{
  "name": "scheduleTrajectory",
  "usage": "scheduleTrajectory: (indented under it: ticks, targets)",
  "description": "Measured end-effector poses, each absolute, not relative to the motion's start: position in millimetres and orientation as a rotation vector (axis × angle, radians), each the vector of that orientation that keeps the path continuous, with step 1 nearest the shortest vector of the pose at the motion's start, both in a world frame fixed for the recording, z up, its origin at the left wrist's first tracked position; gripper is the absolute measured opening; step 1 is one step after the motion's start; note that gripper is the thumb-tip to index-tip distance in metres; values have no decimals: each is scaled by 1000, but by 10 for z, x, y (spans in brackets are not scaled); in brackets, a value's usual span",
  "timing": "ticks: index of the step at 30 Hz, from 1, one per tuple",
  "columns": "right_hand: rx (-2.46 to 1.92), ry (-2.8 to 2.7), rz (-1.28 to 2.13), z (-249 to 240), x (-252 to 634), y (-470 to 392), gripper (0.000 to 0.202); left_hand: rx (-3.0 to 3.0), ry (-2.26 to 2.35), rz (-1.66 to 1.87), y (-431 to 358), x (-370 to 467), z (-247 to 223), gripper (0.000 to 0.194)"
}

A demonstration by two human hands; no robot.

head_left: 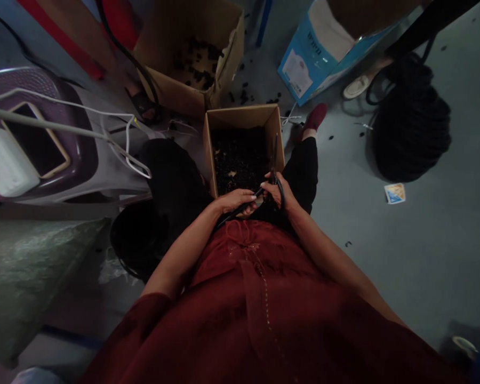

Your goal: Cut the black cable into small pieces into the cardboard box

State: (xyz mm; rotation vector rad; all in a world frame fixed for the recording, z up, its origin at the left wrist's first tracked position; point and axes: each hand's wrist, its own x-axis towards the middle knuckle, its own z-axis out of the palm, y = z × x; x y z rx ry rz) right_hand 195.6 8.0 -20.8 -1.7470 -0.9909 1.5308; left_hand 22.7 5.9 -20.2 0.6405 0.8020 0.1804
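My left hand is closed around a thin black strip, which runs down toward my lap. In my right hand is a pair of scissors with dark handles, blades pointing away from me. Both hands are close together over the near edge of an open cardboard box, which stands between my legs. Many small black pieces and a few pale scraps lie inside it. The strip's end near the right fingers is too dark to make out clearly.
A second cardboard box with black bits stands ahead, beside a blue-and-white carton. On the right floor sits a large black coiled bundle. At left, a purple stool holds a phone. Other people's feet are nearby.
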Motion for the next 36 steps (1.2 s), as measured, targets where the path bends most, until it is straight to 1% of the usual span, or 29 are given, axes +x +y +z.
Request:
scheduleTrajectory:
  ticks: [4, 7, 10, 14, 21, 28, 33, 36]
  targets:
    - [-1771, -1237, 1365, -152, 1956, 21, 37, 655, 812, 163, 7, 248, -264, 22]
    - [-1793, -1479, 1218, -44, 1956, -40, 36, 737, 781, 132, -30, 253, -302, 25]
    - [-1814, -1623, 1169, 50, 1962, -81, 37, 848, 803, 149, -49, 253, -290, 25]
    - [-1881, -1614, 1151, 26, 2006, -79, 40, 905, 927, 232, -13, 239, -227, 24]
    - [-1957, -1435, 1311, -111, 2165, -118, 48, 674, 932, 411, 120, 132, -139, 29]
    - [-2058, -1778, 1500, 113, 2328, -379, 49, 705, 964, 441, 145, 93, -152, 29]
    - [-2102, -1918, 1502, 231, 2383, -470, 51, 736, 952, 452, 152, 84, -165, 33]
    - [-2077, -2007, 1492, 272, 2361, -452, 51, 744, 960, 439, 150, 90, -159, 32]
